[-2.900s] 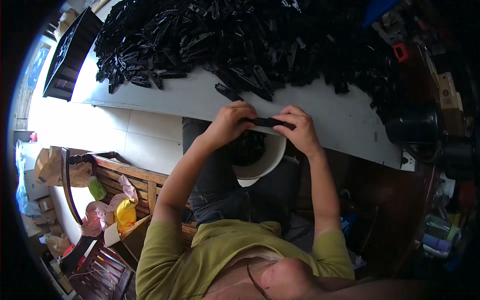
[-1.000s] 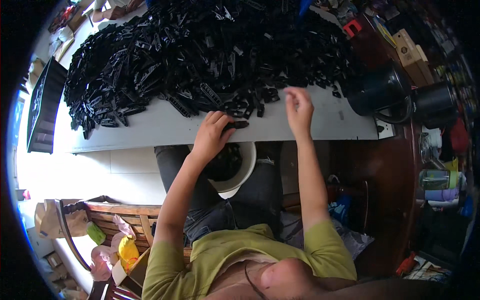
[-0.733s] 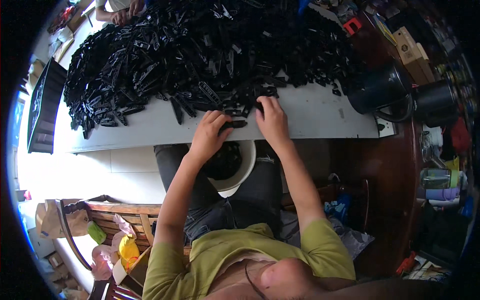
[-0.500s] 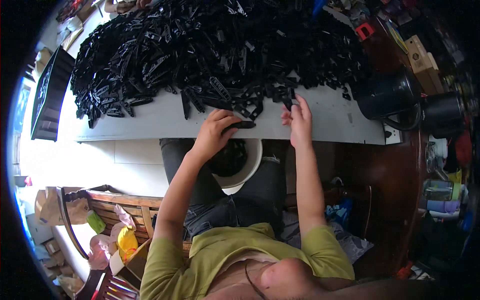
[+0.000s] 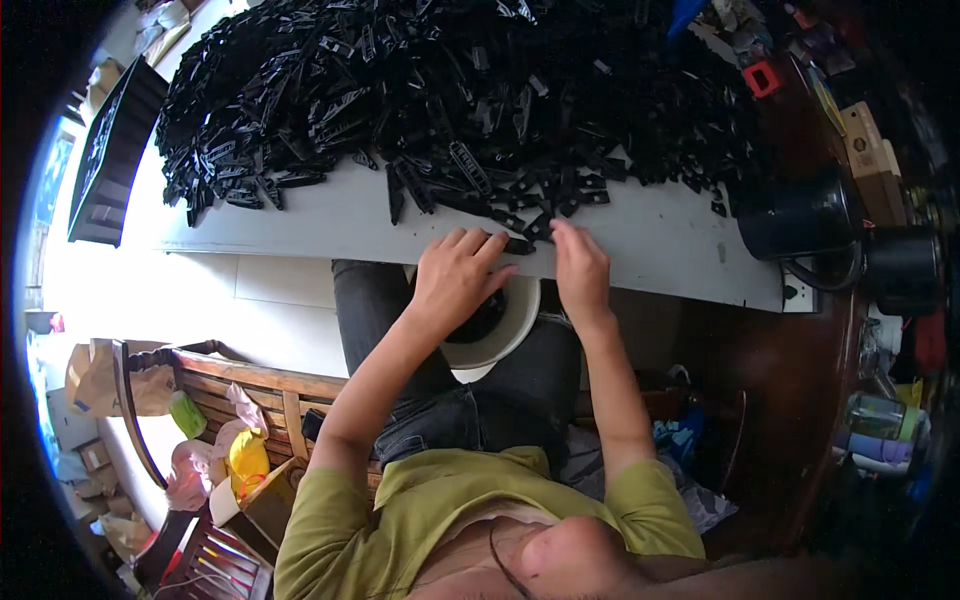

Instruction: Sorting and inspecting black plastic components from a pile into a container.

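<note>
A great heap of black plastic parts [image 5: 400,110], many of them long and slotted, covers the back of the pale table [image 5: 300,232]. At the table's front edge my left hand [image 5: 458,275] is closed around a slim black plastic part [image 5: 518,246], whose tip sticks out past the fingers to the right. Just right of that tip, my right hand [image 5: 583,268] pinches a small black plastic part [image 5: 541,228]. Below my hands a white bucket [image 5: 528,325] stands between my knees, with black contents partly hidden by my left hand and arm.
A dark kettle-like vessel [image 5: 795,222] with a handle stands at the table's right end. On the left is an upright black crate-like panel [image 5: 115,150]. A red square object [image 5: 762,79] lies at the far right. Behind my left arm is a wooden bench [image 5: 260,375].
My right hand has moved left and down toward my left hand, fingers now pinched on the small part. The left hand keeps its slim part. The whole view has shifted slightly.
</note>
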Available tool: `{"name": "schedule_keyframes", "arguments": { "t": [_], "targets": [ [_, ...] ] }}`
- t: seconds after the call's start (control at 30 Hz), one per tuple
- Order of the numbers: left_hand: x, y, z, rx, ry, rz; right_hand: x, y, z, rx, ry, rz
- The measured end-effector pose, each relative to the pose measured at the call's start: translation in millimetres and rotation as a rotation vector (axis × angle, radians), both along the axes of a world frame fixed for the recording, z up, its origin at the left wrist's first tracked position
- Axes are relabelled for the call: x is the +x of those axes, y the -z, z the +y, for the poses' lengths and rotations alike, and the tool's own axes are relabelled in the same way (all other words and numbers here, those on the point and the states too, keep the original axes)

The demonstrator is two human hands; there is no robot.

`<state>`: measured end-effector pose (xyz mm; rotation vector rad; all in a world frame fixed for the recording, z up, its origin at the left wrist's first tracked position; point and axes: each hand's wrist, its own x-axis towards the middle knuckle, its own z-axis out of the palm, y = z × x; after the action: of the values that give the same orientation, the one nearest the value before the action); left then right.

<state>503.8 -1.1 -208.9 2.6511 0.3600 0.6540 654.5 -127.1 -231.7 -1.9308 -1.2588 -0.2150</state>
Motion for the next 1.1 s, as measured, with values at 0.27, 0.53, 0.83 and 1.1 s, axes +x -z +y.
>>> {"name": "schedule_keyframes", "arguments": {
  "t": [0.27,0.53,0.83,1.1],
  "targets": [
    [-23,0,18,-0.187,0.068,-0.012,-20,-21,-12,-0.208,-0.084,-0.026],
    [-20,5,36,-0.602,0.117,-0.002,-22,-30,7,-0.179,-0.277,0.132],
    [-15,12,54,-0.683,0.264,-0.060,-20,-24,21,-0.261,-0.366,0.268],
    [-19,9,50,-0.446,0.244,-0.043,-18,-26,7,-0.123,-0.183,0.100]
  ]
}}
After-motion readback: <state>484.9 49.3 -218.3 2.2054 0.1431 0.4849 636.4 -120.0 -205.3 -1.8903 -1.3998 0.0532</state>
